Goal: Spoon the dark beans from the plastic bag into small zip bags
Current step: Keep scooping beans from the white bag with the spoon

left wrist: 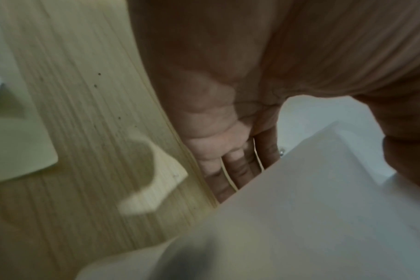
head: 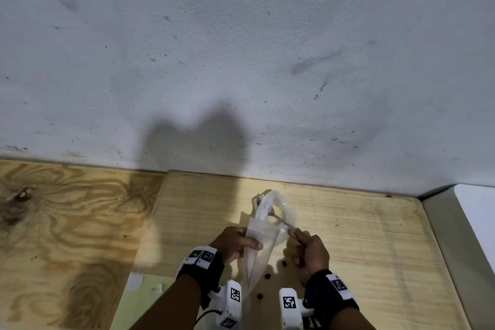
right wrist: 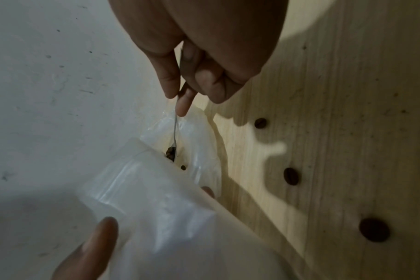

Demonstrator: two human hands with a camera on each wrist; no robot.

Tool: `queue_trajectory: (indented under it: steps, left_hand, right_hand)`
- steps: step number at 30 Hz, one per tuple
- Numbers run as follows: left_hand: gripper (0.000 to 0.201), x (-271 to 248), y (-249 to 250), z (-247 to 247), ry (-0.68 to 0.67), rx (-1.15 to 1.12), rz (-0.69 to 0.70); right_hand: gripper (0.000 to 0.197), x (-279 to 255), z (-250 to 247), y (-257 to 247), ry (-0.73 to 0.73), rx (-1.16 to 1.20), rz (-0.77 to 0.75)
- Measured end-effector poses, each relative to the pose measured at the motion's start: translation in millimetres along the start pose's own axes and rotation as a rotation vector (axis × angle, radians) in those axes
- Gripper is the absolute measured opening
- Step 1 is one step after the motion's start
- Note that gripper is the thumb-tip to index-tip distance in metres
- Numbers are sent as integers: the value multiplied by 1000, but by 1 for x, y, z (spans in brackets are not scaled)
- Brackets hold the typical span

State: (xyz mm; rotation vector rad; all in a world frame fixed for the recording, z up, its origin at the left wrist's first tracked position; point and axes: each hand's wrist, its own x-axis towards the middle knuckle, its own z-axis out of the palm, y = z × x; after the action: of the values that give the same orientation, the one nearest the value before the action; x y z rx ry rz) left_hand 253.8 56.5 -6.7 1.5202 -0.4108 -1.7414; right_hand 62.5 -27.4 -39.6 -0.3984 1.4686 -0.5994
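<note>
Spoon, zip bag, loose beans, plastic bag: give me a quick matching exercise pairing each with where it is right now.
Things:
1. spoon
2. zip bag
3. loose beans
4. plastic bag

Places:
A. scattered on the wooden board
B. pinched in the right hand, bowl down in the plastic bag
C. held up by the left hand
D. resting on the board by the wall, mouth open

Pairs: 1-B, 2-C, 3-A, 4-D

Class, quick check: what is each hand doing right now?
Left hand: grips a small zip bag.
Right hand: pinches a spoon by its handle, bowl inside the plastic bag.
</note>
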Motion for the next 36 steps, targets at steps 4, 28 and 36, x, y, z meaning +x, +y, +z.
queue_trajectory:
  steps: [4,28,36]
  left_hand:
    - [41,-2,0,3,56,-73,3]
    - [31,3,1,2,216,-172,69]
    - [62,9,1,0,223,-101,96]
  right_hand:
    - [4,-1,-5,-3,6,10,-22]
    - [56,-20,-23,-22,60,-39,-289]
    - [54,-26,-24,-30,50,60,-276]
